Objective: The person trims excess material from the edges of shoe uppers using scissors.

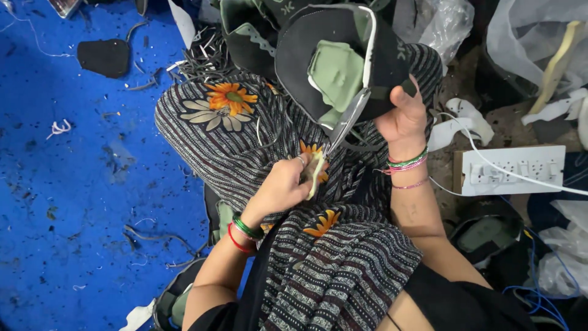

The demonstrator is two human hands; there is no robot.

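**Left hand works scissors at a shoe upper held by the right**

The left hand is closed around the pale handles of a pair of scissors, fingers curled tight through them, a ring on one finger and green and red bangles at the wrist. The blades point up and away, their tips meeting the edge of a black and green shoe upper. The right hand grips that upper from the far side, thumb toward the camera and fingers hidden behind the black material; it lifts the piece above the lap, which seems to be what brings the edge within reach of the blades. Whether the blades are parted or closed at this moment cannot be told, since they show only as one thin grey strip.

The person sits cross-legged in striped cloth with orange flowers printed on it. More shoe uppers of the same colours lie piled just beyond the knees, with thin black trimmings scattered beside them. A blue mat to the left is dotted with scraps, and a black cut piece lies on it. To the right sits a white power strip with a white cable running across it, near clear plastic bags. The raised upper hides part of what lies behind it.
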